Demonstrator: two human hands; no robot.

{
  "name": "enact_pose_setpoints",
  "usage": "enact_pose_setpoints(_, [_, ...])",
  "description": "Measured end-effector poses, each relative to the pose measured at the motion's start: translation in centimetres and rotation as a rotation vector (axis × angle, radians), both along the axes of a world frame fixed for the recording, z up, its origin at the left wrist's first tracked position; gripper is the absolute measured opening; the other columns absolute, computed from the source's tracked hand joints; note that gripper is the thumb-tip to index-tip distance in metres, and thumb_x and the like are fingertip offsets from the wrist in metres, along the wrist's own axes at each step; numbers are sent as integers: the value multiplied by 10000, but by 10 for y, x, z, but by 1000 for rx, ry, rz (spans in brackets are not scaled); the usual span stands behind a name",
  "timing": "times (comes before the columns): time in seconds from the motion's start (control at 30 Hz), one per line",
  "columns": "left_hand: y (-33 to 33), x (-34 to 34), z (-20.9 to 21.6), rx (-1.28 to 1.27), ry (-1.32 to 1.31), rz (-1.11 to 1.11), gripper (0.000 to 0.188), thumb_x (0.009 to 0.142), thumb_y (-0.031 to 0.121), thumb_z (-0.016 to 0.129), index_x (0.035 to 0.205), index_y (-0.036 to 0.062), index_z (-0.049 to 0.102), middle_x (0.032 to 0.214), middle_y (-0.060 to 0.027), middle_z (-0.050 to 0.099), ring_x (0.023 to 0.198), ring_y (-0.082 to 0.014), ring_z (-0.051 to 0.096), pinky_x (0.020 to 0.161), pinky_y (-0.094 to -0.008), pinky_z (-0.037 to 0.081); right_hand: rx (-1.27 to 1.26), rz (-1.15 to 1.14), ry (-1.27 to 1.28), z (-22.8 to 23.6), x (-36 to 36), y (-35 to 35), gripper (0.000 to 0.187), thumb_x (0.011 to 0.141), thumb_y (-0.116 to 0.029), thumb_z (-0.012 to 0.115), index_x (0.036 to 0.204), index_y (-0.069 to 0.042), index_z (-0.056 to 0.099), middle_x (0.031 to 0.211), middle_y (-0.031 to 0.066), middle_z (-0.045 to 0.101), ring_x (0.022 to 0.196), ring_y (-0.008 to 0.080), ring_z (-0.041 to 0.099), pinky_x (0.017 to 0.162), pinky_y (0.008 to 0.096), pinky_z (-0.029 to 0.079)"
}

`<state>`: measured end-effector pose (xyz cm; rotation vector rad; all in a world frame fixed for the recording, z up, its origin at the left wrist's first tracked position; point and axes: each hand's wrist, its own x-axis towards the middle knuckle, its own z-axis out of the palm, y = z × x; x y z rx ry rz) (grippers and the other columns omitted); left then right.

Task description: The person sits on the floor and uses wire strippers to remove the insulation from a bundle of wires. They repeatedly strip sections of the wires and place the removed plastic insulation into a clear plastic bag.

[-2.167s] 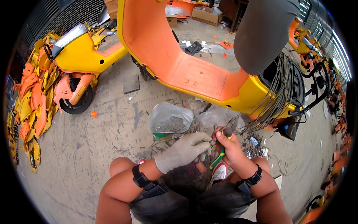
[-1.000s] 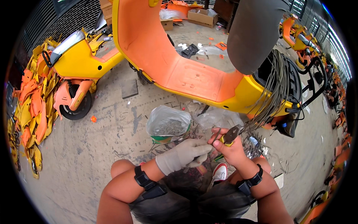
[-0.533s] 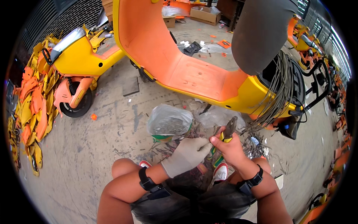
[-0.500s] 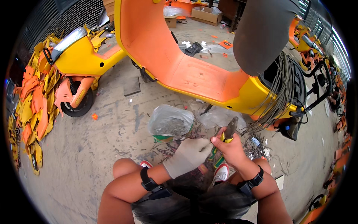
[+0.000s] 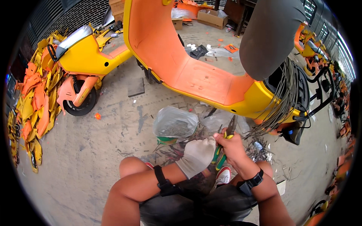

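My left hand [image 5: 197, 155], in a pale work glove, is closed with its fingertips against my right thumb. Whatever it pinches is too small to make out. Bare, my right hand [image 5: 232, 150] wraps round a pair of pliers [image 5: 230, 128] with green and yellow handles. The dark jaws point up and away, and the handles come out below the palm. Just beyond my hands stands a bucket [image 5: 166, 140] lined with a clear plastic bag [image 5: 175, 120], with thin grey strands inside. Wire scraps [image 5: 171, 151] litter the floor around it.
A yellow and orange scooter [image 5: 203, 81] stands across the far side, a bundle of grey wires [image 5: 281, 100] draped over its right end. Yellow and orange plastic panels [image 5: 36, 101] are heaped at left. A cardboard box [image 5: 212, 19] sits at the back. My shoe [image 5: 223, 175] is below the pliers.
My gloved hand has turned over at the wrist and curled tighter beside my right thumb. The pliers have tipped a little more upright in my right hand. The whole view has shifted slightly.
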<state>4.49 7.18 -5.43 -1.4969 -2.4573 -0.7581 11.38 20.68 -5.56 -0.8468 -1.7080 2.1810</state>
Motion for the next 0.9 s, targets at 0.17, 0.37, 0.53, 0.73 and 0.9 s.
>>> enact_pose_setpoints(0.17, [6, 6, -11, -95, 214, -33, 121, 828, 151, 564, 830, 30, 576, 630, -72, 604, 551, -224, 645, 476, -359, 477, -61, -57, -76, -3, 4, 2, 248, 844, -58, 750, 824, -84, 504, 701, -6, 542, 591, 98, 512, 542, 248, 412])
enact_pose_setpoints(0.37, [8, 6, -19, -56, -61, -95, 160, 868, 161, 551, 911, 10, 583, 651, -81, 602, 544, -236, 619, 483, -367, 475, -5, -101, -64, -6, 14, 4, 239, 844, -77, 752, 960, -33, 547, 755, -2, 568, 652, 96, 541, 601, 251, 442])
enact_pose_setpoints(0.53, [11, -4, 14, 167, -1420, -196, 226, 991, 212, 497, 938, 8, 581, 661, -39, 576, 474, -138, 523, 433, -271, 390, -79, -23, 167, 10, 23, 7, 406, 890, -97, 708, 1231, 41, 537, 899, 41, 631, 763, 116, 586, 710, 265, 494])
enact_pose_setpoints(0.73, [-1, -7, 22, 242, -2023, -333, 245, 1007, 228, 488, 987, -3, 567, 645, -17, 514, 441, -80, 388, 411, -232, 277, -202, 141, 151, 27, 37, 12, 388, 914, -75, 669, 1263, 23, 531, 1052, 113, 675, 829, 138, 610, 730, 288, 513])
enact_pose_setpoints(0.9, [0, -2, 16, 244, -1885, -306, 260, 1000, 242, 512, 990, -5, 593, 695, -33, 573, 464, -80, 433, 419, -229, 310, -48, 152, 195, 22, 35, 14, 261, 913, -66, 672, 1145, 14, 584, 1002, 100, 682, 809, 139, 610, 716, 291, 515])
